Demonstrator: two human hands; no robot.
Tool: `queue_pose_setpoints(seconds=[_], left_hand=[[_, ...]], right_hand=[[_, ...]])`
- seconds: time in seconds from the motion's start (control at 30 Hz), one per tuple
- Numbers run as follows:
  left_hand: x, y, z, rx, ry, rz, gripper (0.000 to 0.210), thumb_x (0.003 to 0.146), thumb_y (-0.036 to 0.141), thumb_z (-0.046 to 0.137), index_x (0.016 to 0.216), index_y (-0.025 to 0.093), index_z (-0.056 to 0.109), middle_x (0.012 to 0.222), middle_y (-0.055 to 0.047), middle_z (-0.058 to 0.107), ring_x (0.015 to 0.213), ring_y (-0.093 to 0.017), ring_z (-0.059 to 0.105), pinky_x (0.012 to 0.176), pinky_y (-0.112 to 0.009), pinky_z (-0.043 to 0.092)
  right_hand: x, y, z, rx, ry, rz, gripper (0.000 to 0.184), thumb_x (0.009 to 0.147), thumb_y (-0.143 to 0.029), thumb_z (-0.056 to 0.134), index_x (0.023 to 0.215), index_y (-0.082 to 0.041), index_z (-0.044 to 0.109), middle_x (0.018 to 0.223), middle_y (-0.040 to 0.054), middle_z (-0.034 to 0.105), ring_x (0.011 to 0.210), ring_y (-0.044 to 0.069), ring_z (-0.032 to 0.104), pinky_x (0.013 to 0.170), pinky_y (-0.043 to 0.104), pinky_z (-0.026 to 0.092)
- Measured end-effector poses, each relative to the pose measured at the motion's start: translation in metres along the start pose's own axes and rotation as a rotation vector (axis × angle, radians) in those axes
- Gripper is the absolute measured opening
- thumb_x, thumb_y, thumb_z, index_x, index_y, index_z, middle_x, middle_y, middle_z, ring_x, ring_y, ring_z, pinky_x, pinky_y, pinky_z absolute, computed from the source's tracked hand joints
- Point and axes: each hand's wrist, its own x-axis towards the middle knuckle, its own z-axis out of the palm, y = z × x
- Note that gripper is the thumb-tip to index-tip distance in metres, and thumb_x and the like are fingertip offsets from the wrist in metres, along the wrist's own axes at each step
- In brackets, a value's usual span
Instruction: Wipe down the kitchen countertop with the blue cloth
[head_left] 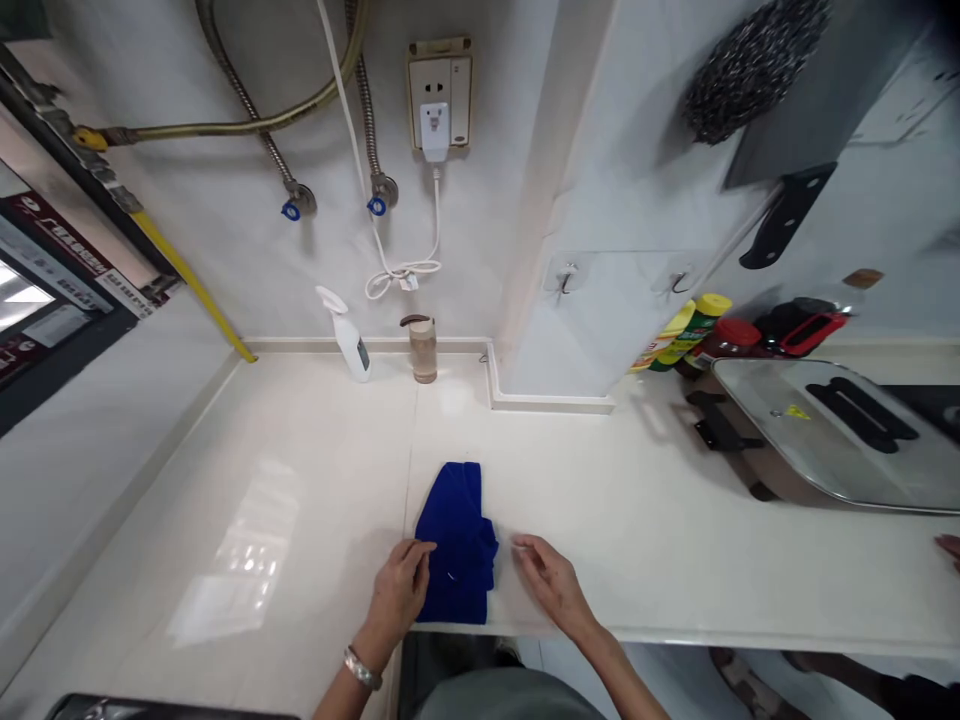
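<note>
A folded blue cloth point(454, 530) lies flat on the white countertop close to its front edge. My left hand point(401, 590), with a silver bracelet at the wrist, is at the cloth's left side, thumb and fingertips drawn together over its edge. To the right of the cloth, a small gap away, my right hand point(551, 585) hovers with its fingers loosely bent and nothing in them. Behind the cloth, against the wall, stand a white spray bottle point(349, 340) and a brownish clear jug point(424, 350).
An electric pan point(832, 430) with a glass lid stands at the right, near several condiment bottles point(697, 325). A cleaver point(791, 215) and a steel scourer point(754, 70) hang above. Another person's hand point(951, 548) shows at the right edge. A plugged-in white cord point(405, 270) hangs on the wall.
</note>
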Motion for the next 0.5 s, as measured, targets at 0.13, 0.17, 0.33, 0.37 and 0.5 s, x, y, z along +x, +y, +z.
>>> queue_pose_setpoints(seconds=[0.13,0.17,0.33,0.37,0.5], left_hand=[[-0.023,0.006,-0.001,0.202,-0.016,-0.204,0.037,0.098,0.034,0.04,0.13,0.025,0.057,0.122,-0.011,0.067,0.109,-0.023,0.066,0.085,-0.036,0.059],[-0.027,0.009,0.003,0.253,-0.007,-0.268,0.04,0.098,0.037,0.04,0.133,0.023,0.055,0.124,-0.013,0.066,0.111,-0.026,0.065,0.085,-0.038,0.059],[-0.035,0.02,0.022,0.327,-0.066,-0.469,0.048,0.097,0.037,0.041,0.137,0.014,0.051,0.126,-0.02,0.064,0.115,-0.031,0.063,0.088,-0.042,0.055],[-0.035,0.02,0.024,0.316,-0.08,-0.49,0.047,0.097,0.036,0.041,0.136,0.013,0.052,0.127,-0.02,0.063,0.117,-0.031,0.061,0.091,-0.042,0.054],[-0.034,0.017,0.023,0.232,-0.128,-0.521,0.031,0.094,0.034,0.045,0.114,0.017,0.062,0.112,-0.014,0.069,0.115,-0.028,0.061,0.096,-0.04,0.049]], right_hand=[[0.049,-0.016,0.029,-0.047,-0.005,-0.046,0.046,0.1,-0.046,0.031,0.126,-0.016,0.055,0.108,0.0113,0.069,0.096,0.023,0.067,0.086,0.037,0.058],[0.066,-0.023,0.036,-0.078,0.005,-0.066,0.047,0.1,-0.044,0.03,0.129,-0.015,0.053,0.116,0.0138,0.067,0.104,0.024,0.065,0.092,0.04,0.056],[0.132,-0.062,0.066,-0.265,-0.046,-0.168,0.051,0.096,-0.03,0.034,0.145,-0.018,0.043,0.145,0.013,0.051,0.134,0.028,0.044,0.112,0.048,0.037],[0.139,-0.068,0.071,-0.302,-0.076,-0.177,0.052,0.094,-0.029,0.039,0.145,-0.019,0.043,0.144,0.0125,0.052,0.133,0.029,0.044,0.111,0.05,0.037],[0.145,-0.078,0.08,-0.413,-0.19,-0.173,0.045,0.081,-0.02,0.057,0.125,-0.016,0.062,0.118,0.0167,0.066,0.116,0.034,0.054,0.104,0.053,0.038]])
